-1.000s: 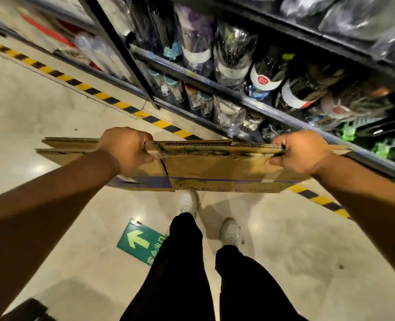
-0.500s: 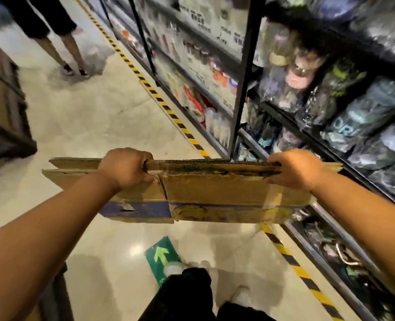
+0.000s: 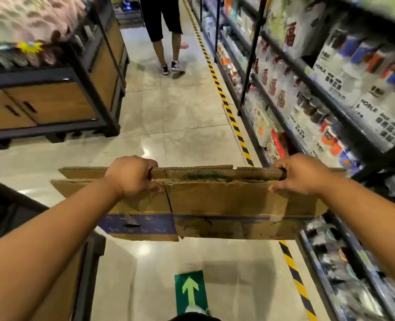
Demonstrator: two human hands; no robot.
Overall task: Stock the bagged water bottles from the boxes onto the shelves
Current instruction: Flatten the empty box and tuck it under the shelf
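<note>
Both hands hold a flat cardboard box point(image 3: 226, 200) up in front. The left hand point(image 3: 131, 176) has its grip curled tight over the box's top edge, toward the left end. The right hand point(image 3: 301, 174) has its grip pinching the top edge toward the right end. Right of the box stand the shelves point(image 3: 291, 63). Below the box, a green arrow point(image 3: 190, 290) is on the floor point(image 3: 180, 126).

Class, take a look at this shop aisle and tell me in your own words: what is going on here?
A person stands in a shop aisle holding a flattened cardboard box upright in front of them. The left hand and the right hand each grip its top edge, one toward each side. Neither hand holds any bagged bottles. Stocked shelves run along the right, and another person is further up the aisle.
</note>
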